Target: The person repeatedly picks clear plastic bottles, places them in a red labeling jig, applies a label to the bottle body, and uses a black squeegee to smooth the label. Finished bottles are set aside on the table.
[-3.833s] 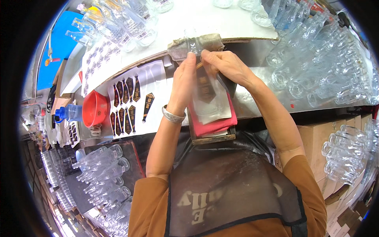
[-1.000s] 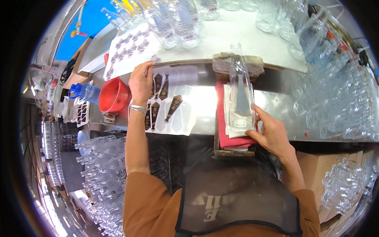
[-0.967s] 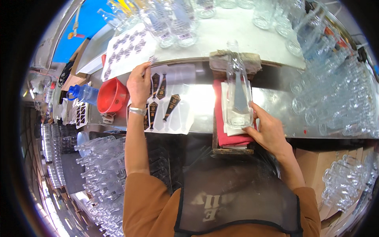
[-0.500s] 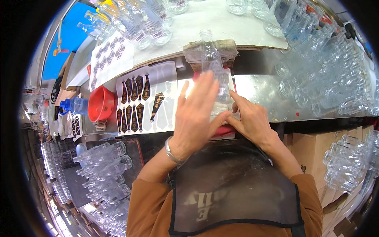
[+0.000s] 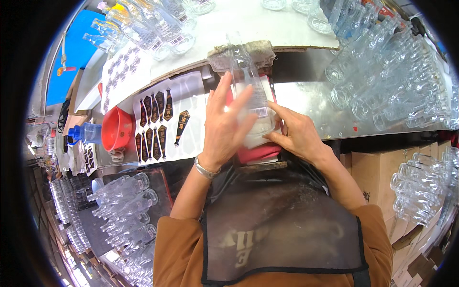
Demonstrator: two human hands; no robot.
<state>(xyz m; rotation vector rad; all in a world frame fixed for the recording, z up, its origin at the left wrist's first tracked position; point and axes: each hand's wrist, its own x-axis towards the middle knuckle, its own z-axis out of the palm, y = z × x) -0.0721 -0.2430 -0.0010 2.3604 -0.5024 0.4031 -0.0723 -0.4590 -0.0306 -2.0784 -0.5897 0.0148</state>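
A clear glass bottle point(image 5: 249, 81) lies in front of me, its neck pointing away over a folded cloth point(image 5: 263, 50). Small print and a barcode show on its side near the base. My right hand point(image 5: 302, 133) grips the base end between thumb and fingers. Over the bottle's left side is my left hand point(image 5: 225, 122), fingers spread and partly blurred; whether it touches the glass I cannot tell. To the left lies a backing sheet point(image 5: 193, 103) carrying dark tie-shaped stickers point(image 5: 152, 107), one of them point(image 5: 182, 125) set at a slant.
A red bowl point(image 5: 117, 128) and a blue-capped plastic bottle point(image 5: 86, 133) stand left of the stickers. Many glass bottles crowd the right side point(image 5: 382, 81), far left point(image 5: 162, 26) and lower left point(image 5: 126, 201). A sheet of barcode labels point(image 5: 125, 71) lies on the raised white board point(image 5: 244, 19). Cardboard boxes point(image 5: 377, 172) stand lower right.
My left hand has spread its fingers and shifted slightly left, uncovering more of the bottle. The bottle is turned so its barcode shows on top. The whole view has shifted a little.
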